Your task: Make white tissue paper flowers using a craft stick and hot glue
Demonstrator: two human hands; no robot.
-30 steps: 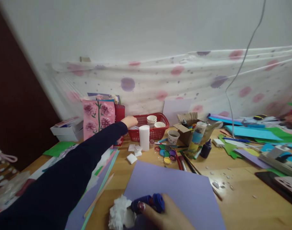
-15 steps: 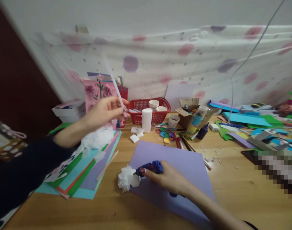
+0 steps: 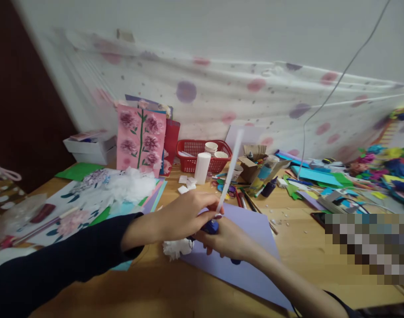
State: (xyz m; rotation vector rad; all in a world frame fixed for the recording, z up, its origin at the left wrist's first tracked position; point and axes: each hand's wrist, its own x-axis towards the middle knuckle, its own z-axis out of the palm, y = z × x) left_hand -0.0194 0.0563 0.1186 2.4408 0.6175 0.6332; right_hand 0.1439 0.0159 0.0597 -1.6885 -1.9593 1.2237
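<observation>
Between the fingers of my left hand (image 3: 188, 217) is a glue stick (image 3: 231, 170), long, translucent white and pointing upward. Its lower end meets the back of the blue glue gun (image 3: 211, 227), which my right hand (image 3: 230, 238) grips. The two hands touch, and my left fingers hide part of the gun. Just left of the gun's nozzle, a ruffled white paper flower (image 3: 177, 248) rests at the edge of a purple sheet (image 3: 251, 221). Both hands are above that sheet.
A red basket (image 3: 185, 164) with paper cups stands at the back, a white roll (image 3: 202, 168) before it. Paint pots (image 3: 221, 185), brushes and a purple bottle (image 3: 269, 187) lie behind the sheet. White tissue (image 3: 132, 185) and coloured papers cover the left side.
My left hand has come down and right, bringing the glue stick to the back of the glue gun. My right hand has stayed nearly in place. The view has shifted slightly.
</observation>
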